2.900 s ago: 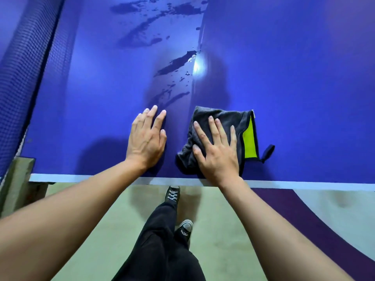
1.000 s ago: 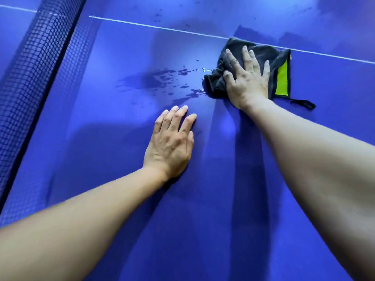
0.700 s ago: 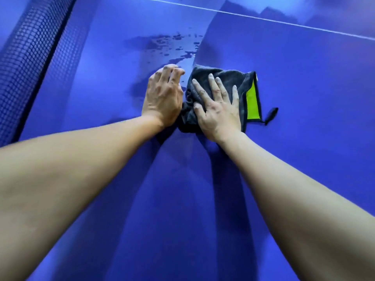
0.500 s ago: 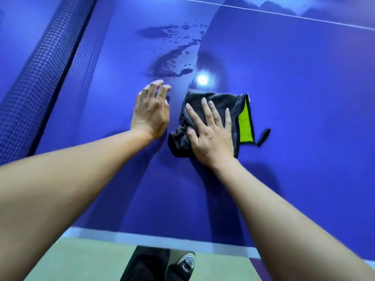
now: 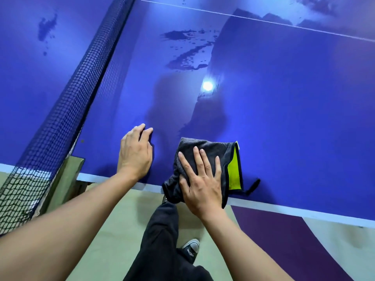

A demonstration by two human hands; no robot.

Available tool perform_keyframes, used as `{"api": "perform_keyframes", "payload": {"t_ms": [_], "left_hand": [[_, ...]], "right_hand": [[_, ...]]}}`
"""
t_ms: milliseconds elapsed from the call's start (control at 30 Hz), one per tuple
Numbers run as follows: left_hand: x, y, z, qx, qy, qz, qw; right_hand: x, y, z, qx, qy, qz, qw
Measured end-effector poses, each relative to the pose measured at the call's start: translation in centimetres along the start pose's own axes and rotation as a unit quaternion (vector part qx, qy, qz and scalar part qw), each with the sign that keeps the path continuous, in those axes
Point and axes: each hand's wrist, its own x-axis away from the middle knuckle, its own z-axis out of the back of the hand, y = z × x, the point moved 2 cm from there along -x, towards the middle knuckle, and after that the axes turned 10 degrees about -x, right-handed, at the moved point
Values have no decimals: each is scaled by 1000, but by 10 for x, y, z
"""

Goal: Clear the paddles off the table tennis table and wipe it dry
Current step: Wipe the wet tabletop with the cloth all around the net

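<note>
The blue table tennis table (image 5: 294, 110) fills the upper view, its white near edge running across the middle. A dark grey cloth (image 5: 211, 151) with a yellow-green inner side lies at that edge and partly overhangs it. My right hand (image 5: 199, 181) presses flat on the cloth with spread fingers. My left hand (image 5: 135, 152) rests on the bare table just left of the cloth, fingers slightly bent. A patch of water splashes (image 5: 188, 51) lies farther out on the table. No paddles are in view.
The dark net (image 5: 67, 98) runs diagonally at the left, with its post (image 5: 69, 179) at the table edge. More water spots (image 5: 45, 29) lie beyond the net. My legs and a shoe (image 5: 191, 248) stand on the green and purple floor below.
My right hand has dragged the cloth back from the middle of the table to the near edge. My left hand slid back alongside it. The wet patch now lies well beyond the cloth.
</note>
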Motion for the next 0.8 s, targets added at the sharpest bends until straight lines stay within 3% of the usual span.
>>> {"api": "perform_keyframes", "payload": {"t_ms": [267, 567, 800], "left_hand": [[-74, -5, -3, -5, 48, -29, 998], [-266, -20, 4, -36, 37, -87, 995], [-371, -29, -6, -66, 34, -64, 995]], "right_hand": [[-113, 10, 3, -13, 47, -16, 999], [-310, 56, 28, 2, 68, -97, 993], [-442, 110, 53, 17, 90, -133, 987]]}}
